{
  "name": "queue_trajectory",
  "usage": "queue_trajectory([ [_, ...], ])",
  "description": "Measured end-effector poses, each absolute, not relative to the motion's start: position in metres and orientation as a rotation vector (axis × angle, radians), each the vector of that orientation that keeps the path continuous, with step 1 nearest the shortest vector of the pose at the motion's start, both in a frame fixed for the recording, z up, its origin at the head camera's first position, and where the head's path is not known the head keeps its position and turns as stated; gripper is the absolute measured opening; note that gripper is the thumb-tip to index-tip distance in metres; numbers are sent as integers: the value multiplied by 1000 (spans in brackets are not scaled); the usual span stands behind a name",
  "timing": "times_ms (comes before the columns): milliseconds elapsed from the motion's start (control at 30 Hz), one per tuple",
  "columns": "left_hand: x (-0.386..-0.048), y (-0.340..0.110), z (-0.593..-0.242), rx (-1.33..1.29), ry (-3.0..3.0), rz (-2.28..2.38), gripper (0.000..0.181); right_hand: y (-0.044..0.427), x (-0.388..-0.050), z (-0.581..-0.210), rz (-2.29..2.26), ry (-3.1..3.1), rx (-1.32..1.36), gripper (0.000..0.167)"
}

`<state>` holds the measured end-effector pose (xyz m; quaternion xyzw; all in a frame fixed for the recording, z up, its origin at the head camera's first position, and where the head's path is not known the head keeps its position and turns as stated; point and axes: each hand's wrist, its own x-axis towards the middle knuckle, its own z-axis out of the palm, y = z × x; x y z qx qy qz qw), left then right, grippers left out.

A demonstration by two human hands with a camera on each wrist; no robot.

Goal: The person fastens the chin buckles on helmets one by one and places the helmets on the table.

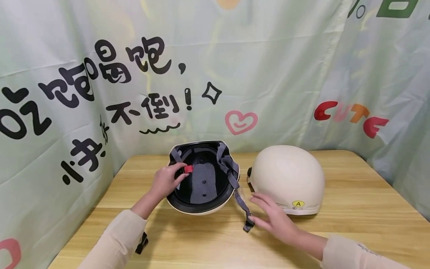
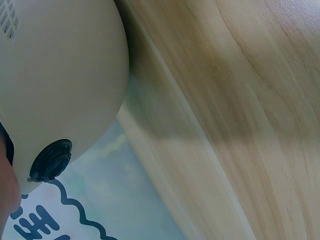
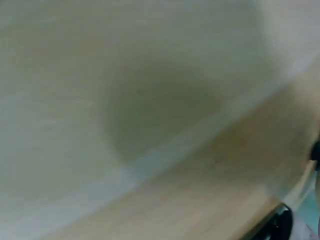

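Observation:
An upturned cream helmet (image 1: 205, 213) lies on the table with its dark padded inside facing me. My left hand (image 1: 165, 180) is at its left rim, where thumb and fingers pinch a red buckle piece (image 1: 188, 169) over the opening. From the helmet's right side a grey chin strap (image 1: 240, 201) hangs down to a black buckle end (image 1: 248, 226) at the table. My right hand (image 1: 277, 220) is beside that end with fingers spread, the thumb close to it; whether they touch is unclear. The left wrist view shows the helmet's outer shell (image 2: 70, 70) and a black round knob (image 2: 51, 160).
A second cream helmet (image 1: 287, 175) with a yellow "A" sticker stands dome up, right of the first. Both rest on a wooden table (image 1: 201, 246). Printed curtains (image 1: 201, 71) hang behind and at the sides. The right wrist view is blurred.

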<state>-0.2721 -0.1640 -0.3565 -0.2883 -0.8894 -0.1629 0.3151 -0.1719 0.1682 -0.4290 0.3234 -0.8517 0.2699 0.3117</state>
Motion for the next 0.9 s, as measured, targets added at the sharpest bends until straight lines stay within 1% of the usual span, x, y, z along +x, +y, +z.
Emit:
queue_trajectory([
  [167, -271, -165, -358, -750, -2349, -413, 26, 176, -165, -435, 567, -2281, 973, 44],
  [333, -270, -165, -359, -764, -2340, -394, 26, 179, -160, -439, 489, -2315, 1014, 53],
  [433, -269, -166, -359, -763, -2342, -393, 26, 178, -159, -441, 470, -2307, 1048, 54],
  [733, -269, -166, -359, -772, -2351, -380, 26, 176, -161, -445, 435, -2287, 1161, 40],
  [900, -268, -166, -359, -773, -2352, -386, 26, 176, -162, -446, 430, -2260, 1241, 40],
])
